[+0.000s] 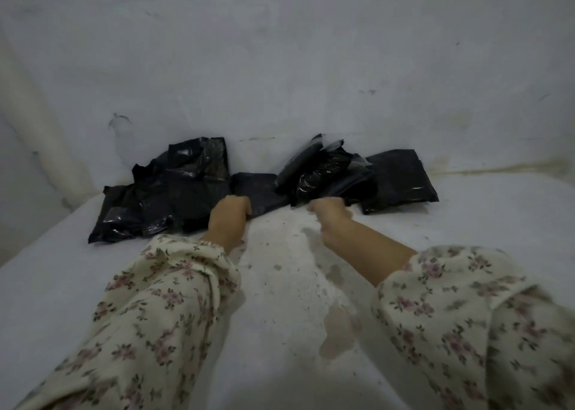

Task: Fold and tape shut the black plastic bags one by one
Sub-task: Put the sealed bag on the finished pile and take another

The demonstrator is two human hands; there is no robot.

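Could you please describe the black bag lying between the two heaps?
The middle bag is matte black plastic, lying flat on the white surface, flanked by a left heap and a right heap of similar bags. The left hand grips its near edge. No tape shows on it.

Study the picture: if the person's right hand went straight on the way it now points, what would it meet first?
Probably the heap of black bags, which lies just ahead of the right hand, with the white wall behind it. Blur hides whether the curled fingers touch the heap.
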